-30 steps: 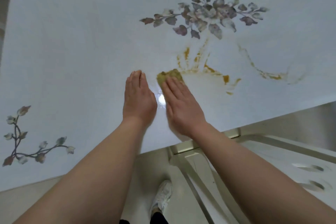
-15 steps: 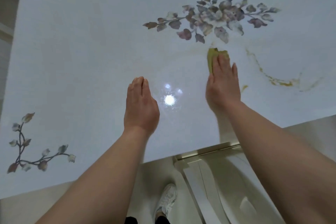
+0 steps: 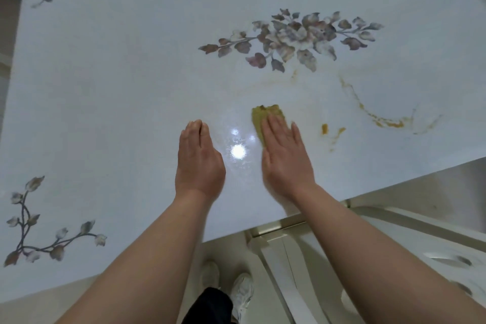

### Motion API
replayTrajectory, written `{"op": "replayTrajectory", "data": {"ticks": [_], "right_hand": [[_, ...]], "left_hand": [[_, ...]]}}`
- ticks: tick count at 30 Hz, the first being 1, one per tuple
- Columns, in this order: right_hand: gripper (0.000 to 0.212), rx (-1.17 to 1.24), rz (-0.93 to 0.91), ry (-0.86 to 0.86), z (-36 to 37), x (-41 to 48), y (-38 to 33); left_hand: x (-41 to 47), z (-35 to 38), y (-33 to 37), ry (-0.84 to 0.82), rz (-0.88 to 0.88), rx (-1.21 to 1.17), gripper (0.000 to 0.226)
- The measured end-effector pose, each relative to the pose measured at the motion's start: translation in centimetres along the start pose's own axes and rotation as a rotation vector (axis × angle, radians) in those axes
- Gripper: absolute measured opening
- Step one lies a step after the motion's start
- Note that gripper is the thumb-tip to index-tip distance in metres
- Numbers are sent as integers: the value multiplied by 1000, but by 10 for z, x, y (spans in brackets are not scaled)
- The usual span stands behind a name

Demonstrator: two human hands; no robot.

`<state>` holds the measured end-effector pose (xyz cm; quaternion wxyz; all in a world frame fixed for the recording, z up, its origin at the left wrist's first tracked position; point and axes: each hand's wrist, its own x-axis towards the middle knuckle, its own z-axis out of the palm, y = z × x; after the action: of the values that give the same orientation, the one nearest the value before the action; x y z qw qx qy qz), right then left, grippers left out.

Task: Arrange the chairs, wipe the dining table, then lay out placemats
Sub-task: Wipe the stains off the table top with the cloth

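Note:
The white glossy dining table (image 3: 118, 87) with printed flower sprays fills the view. My right hand (image 3: 285, 158) lies flat on a stained yellow-green cloth (image 3: 264, 117), whose far end pokes out past the fingertips. My left hand (image 3: 198, 163) rests flat on the table just left of it, fingers together, holding nothing. Orange-yellow smears (image 3: 378, 119) curve across the table to the right of the cloth, with a small blob (image 3: 325, 128) close by.
A white chair (image 3: 394, 258) stands below the table's near edge at the lower right. My feet in white shoes (image 3: 242, 294) are on the pale floor under the edge. A lamp's reflection (image 3: 238, 150) shines between my hands.
My right hand has slid the cloth out toward the flower print and back toward me. The orange streaks below the flowers are mostly wiped away. My left hand has stayed put.

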<state>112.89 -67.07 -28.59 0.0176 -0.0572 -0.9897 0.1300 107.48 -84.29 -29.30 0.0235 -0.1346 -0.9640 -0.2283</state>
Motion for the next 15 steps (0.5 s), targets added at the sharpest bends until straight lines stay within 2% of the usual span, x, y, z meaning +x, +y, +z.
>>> {"op": "replayTrajectory", "data": {"ticks": [4, 8, 10, 15], "right_hand": [[61, -58, 224, 48, -11, -14, 41], [63, -77, 383, 73, -8, -16, 37], [65, -56, 386, 82, -4, -19, 18], [66, -36, 198, 21, 4, -35, -21]], "left_hand": [[-1, -1, 1, -12, 10, 8, 52], [-1, -2, 3, -30, 4, 21, 53], [-2, -4, 4, -38, 8, 34, 54], [-1, -4, 5, -57, 15, 79, 55]]}}
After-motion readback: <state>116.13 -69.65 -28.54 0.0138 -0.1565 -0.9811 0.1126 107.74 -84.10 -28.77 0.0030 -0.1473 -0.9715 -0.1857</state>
